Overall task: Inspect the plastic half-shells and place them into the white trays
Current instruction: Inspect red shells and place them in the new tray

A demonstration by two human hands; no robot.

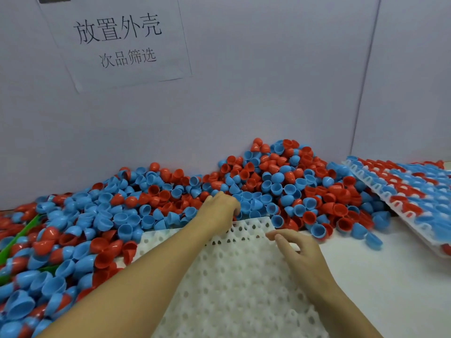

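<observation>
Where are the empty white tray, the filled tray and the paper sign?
empty white tray (244, 284), head view, on its bare perforated middle.
filled tray (380, 189), head view, on its white near edge.
paper sign (117, 42), head view, on its printed middle.

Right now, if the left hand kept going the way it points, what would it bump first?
Probably the blue shells by the left hand, at the pile's edge; depth is hard to judge.

Shell heap (170, 206) lies behind empty tray (239, 289); filled tray (415, 198) right.
</observation>
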